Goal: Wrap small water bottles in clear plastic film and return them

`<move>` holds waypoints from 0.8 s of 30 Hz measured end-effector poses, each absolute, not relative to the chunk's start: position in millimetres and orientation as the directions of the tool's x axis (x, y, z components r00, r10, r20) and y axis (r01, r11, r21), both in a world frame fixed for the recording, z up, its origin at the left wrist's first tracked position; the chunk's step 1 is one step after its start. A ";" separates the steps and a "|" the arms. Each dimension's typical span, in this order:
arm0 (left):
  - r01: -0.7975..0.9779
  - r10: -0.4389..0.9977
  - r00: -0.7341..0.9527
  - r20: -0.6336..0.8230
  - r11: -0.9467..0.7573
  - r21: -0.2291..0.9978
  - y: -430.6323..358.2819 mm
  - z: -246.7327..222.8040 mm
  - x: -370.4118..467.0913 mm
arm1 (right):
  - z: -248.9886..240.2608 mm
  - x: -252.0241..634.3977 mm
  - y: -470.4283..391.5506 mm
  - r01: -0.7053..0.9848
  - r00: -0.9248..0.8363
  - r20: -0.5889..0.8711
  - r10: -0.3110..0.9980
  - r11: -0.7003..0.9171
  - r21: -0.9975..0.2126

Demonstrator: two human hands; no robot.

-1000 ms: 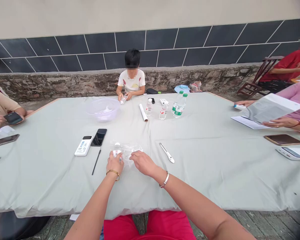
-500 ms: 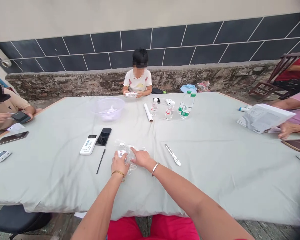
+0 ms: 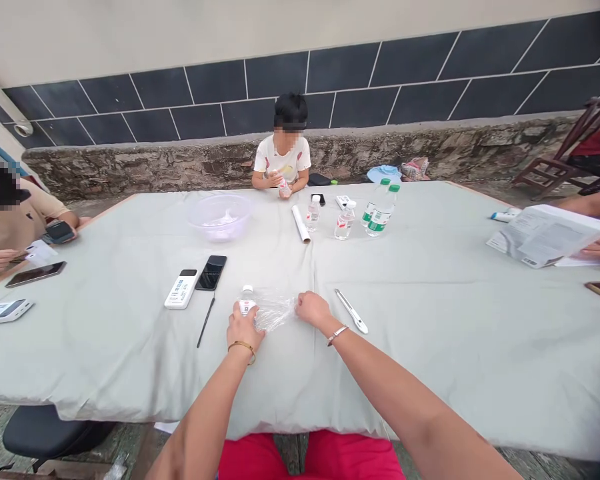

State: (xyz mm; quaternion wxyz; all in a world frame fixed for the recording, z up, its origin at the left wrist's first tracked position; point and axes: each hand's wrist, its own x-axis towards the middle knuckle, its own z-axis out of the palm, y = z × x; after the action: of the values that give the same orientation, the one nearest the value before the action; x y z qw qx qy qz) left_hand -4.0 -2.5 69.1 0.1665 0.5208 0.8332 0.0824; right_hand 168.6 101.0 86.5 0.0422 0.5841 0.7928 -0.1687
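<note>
Table's near edge (image 3: 285, 425) under forearms (image 3: 403, 393); right hand (image 3: 312, 309) grips clear film (image 3: 279, 312)

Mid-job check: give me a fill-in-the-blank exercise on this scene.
The left hand grips a bottle with a ____ cap.
The right hand holds clear film, stretched toward the ____ hand.
The knife lies to the ____ of both hands.
The two tall bottles have ____ caps.

Missing words: white; left; right; green.

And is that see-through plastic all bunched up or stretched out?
Stretched out: the clear plastic spans, with creases along it, from the small bottle in the left hand across to the right hand.
</note>
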 end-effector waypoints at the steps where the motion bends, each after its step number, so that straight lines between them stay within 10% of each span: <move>1: 0.847 0.894 -0.400 -0.201 0.445 0.292 -1.8 70.2 -1.9 | 88.9 172.1 98.0 0.935 -0.333 -0.272 0.903 0.278 -0.221; 18: 0.961 0.923 -0.259 -0.284 0.276 0.020 3.0 75.9 13.2 | 138.6 227.5 27.7 0.763 -0.629 -0.469 0.620 0.609 -0.218; 24: 0.946 0.930 -0.264 -0.257 0.302 0.119 4.0 71.6 18.6 | 167.4 174.2 29.6 0.673 -0.683 0.044 0.730 0.651 -0.352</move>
State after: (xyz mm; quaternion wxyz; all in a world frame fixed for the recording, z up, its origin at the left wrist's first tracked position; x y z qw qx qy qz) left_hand 18.6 4.0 71.6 0.1401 0.5901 0.7946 -0.0290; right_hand 174.2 29.6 167.4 -0.0911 0.3879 0.9039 -0.1557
